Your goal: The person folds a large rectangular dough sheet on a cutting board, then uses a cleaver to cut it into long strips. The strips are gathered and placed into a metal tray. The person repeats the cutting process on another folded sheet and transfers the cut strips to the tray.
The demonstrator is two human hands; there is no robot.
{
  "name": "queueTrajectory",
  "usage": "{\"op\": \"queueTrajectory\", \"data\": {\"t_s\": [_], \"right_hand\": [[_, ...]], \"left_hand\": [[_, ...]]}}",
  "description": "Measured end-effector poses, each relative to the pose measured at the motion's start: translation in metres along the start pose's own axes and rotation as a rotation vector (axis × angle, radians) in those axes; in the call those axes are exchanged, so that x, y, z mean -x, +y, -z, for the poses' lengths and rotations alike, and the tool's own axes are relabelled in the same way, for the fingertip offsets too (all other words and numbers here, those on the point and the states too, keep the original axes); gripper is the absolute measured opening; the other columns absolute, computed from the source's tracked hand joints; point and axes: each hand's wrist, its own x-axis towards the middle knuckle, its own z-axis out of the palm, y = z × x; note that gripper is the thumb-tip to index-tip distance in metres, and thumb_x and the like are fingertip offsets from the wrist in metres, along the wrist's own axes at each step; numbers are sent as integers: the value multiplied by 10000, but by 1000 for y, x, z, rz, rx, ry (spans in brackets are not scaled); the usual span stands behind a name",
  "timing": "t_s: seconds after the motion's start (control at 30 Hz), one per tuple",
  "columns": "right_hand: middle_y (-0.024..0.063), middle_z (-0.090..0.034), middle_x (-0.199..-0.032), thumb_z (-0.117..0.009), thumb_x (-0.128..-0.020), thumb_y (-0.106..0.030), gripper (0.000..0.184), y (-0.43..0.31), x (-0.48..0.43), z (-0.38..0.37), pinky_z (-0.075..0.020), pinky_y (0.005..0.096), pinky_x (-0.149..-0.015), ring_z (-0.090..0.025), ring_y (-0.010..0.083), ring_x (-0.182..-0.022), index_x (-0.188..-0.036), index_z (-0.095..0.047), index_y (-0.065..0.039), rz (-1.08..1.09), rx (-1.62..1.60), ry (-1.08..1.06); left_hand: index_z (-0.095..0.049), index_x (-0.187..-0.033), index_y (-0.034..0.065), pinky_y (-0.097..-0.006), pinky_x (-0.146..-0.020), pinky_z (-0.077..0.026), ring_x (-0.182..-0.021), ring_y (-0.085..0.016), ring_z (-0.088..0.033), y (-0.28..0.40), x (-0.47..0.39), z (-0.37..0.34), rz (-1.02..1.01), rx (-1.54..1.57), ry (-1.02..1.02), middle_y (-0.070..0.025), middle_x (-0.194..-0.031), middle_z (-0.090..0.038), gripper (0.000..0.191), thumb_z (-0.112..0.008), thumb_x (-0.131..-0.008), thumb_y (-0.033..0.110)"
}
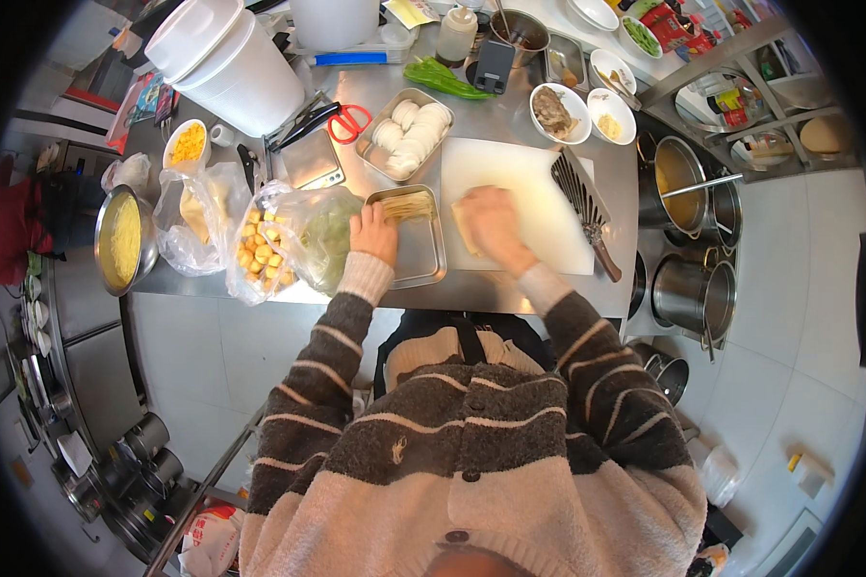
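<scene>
My left hand (375, 232) is at the left rim of a shallow stainless-steel tray (417, 268), its fingertips against a bundle of thin pale-yellow strips (409, 205) in the tray's far end. My right hand (492, 225), slightly blurred, is over the white cutting board (530, 249). Beneath and beside its fingers lies a flat pale-yellow piece of food (465, 229), partly hidden by the hand. Whether the fingers grip it is unclear. A cleaver (583, 200) with a dark-patterned blade and wooden handle lies across the board's right side, its handle pointing towards me.
Left of the tray are clear plastic bags, one with golden cubes (263, 252). A metal tray of sliced white food (411, 137) and red-handled scissors (350, 124) sit farther back. White bowls, one holding meat (553, 114), stand far right. Steel pots (693, 288) are beyond the table's right edge.
</scene>
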Motion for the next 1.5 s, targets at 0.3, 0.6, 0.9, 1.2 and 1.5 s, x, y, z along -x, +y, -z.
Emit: {"op": "queueTrajectory", "data": {"t_s": [0.3,0.6,0.9,1.2,1.5], "right_hand": [[214,-455,-1196,-629,-717,-70,678,169,152,28,-457,463,-863,-518,418,-1047,-1345,-376,-117,-832,356,-387],[175,-454,-1049,-579,-731,-6,566,174,155,47,-535,433,-674,-605,364,-817,-1274,-439,-81,-732,80,-167],[153,-488,-1001,-541,-753,13,417,152,187,117,-487,395,-685,-579,323,-778,-1167,-522,-33,-654,-629,-53],[153,-509,-948,-551,-771,-2,359,129,197,104,-466,371,-691,-562,314,-774,-1130,-551,-1,-676,-760,28],[151,-517,-909,-551,-788,2,329,126,183,91,-456,351,-696,-547,307,-753,-1116,-568,-5,-707,-697,46]], "left_hand": [[-589,-1078,28,-440,-824,-482,-956,-377,-570,143,3,3,8,980,122,-187,-1039,-574,305,-552,-776,26],[-515,-1148,29,-447,-919,-430,-1065,-335,-549,142,-89,-37,316,267,-222,-160,-1174,-535,531,-690,-746,329],[-582,-1103,102,-503,-991,-326,-1104,-302,-542,127,-119,-30,274,170,-591,-111,-1074,-651,596,-747,-671,479],[-589,-1105,91,-398,-860,-467,-974,-325,-602,123,-122,-38,37,244,-498,-152,-1020,-648,499,-745,-699,336],[-546,-954,92,-411,-770,-484,-895,-325,-633,125,-123,-43,109,542,-479,-146,-913,-664,366,-771,-698,227]]}}
